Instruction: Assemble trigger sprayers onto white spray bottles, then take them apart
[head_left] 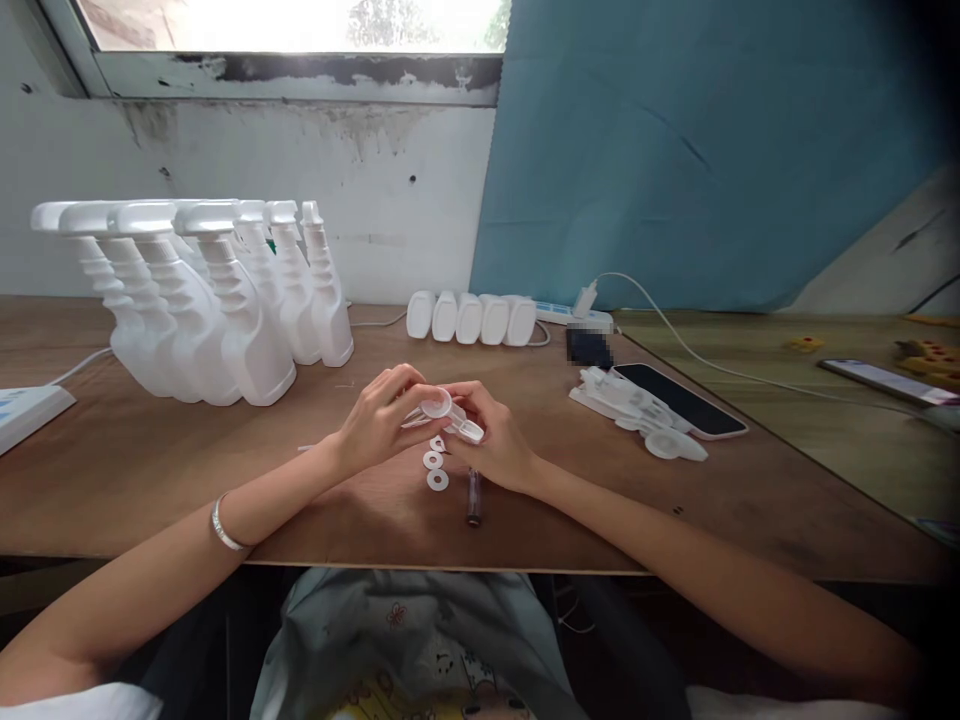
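Above the table's near middle, my left hand (381,418) and my right hand (491,440) are both closed on a white plastic sprayer part (469,430). It has a round collar (436,404) at the left hand's fingertips and a hollow end by the right fingers. Fingers hide some of it. Just below the hands, several flat white washers (437,480) lie in a short column on the wood. Beside them, under my right hand, lies a slim tool with a clear handle (474,498); its far end is hidden.
White spray bottles (259,345) stand grouped at the back left. White plastic covers (469,318) form a row at the back, before a power strip (574,317). To the right, white plastic parts (637,408) lie against a phone (682,400). A cable (675,345) crosses rightward.
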